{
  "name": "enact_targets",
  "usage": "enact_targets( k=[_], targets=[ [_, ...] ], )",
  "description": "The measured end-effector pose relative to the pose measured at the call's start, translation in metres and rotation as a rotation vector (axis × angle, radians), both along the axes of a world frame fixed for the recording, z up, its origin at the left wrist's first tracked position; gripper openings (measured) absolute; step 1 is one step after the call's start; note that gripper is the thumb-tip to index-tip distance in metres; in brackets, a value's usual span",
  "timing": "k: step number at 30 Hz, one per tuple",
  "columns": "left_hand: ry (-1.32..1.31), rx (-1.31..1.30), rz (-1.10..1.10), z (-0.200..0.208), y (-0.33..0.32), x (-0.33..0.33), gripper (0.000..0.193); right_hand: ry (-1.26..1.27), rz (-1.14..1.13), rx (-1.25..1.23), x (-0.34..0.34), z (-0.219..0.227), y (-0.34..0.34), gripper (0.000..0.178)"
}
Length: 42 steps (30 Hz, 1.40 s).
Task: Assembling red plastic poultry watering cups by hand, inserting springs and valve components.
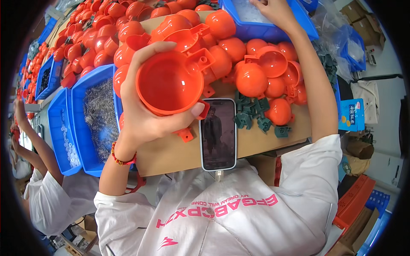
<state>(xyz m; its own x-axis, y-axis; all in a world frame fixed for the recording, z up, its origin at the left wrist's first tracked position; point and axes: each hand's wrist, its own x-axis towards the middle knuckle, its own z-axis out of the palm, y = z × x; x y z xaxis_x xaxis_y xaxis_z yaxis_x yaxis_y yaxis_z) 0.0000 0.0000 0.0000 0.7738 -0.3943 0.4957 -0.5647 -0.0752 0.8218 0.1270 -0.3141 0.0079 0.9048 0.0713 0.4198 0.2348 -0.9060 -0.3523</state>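
Note:
My left hand (147,121), a beaded bracelet at its wrist, is closed round a round orange-red plastic cup (168,83). The cup's open mouth faces up, and a square lug with a hole juts from its rim. At the top edge, my right hand (273,10) reaches into a blue bin (273,32) of small whitish translucent pieces. Its fingers look pinched together, partly cut off by the picture's edge; what they hold cannot be made out. Just beyond the held cup, more orange-red cups (252,80) lie heaped on the brown tabletop (171,155).
A phone (218,136) lies at the table's near edge with a cable plugged in. Dark green plastic parts (252,109) sit beside it. Blue bins of metal springs (100,115) and white rings (70,147) stand left. Another person's arm (36,132) is at far left.

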Motion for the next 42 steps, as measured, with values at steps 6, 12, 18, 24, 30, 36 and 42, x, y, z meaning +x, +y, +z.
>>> enact_targets(
  k=[6,12,18,24,30,36,42],
  targets=[
    [0.106,0.024,-0.082,0.005,-0.005,-0.004,0.074,-0.261,0.033,0.301,-0.025,0.013,0.003,0.012],
    [0.142,0.096,-0.339,0.006,-0.005,-0.002,0.068,-0.006,0.333,0.441,-0.12,0.04,0.052,0.007],
    [0.034,0.23,-0.466,0.004,-0.008,-0.001,0.062,0.201,0.613,0.204,-0.139,0.024,0.094,0.011],
    [0.001,0.285,-0.412,0.003,-0.008,0.001,0.068,0.207,0.633,0.32,-0.134,0.019,0.099,0.015],
    [-0.02,0.283,-0.364,-0.003,-0.006,0.002,0.068,0.397,0.477,0.539,-0.151,0.033,0.087,0.005],
    [-0.144,0.316,-0.218,0.003,-0.009,-0.002,0.065,0.289,0.454,0.929,-0.182,0.017,0.073,0.009],
    [-0.121,0.332,-0.176,0.002,-0.01,-0.008,0.064,0.391,0.362,1.192,-0.203,0.008,0.073,0.014]
  ],
)
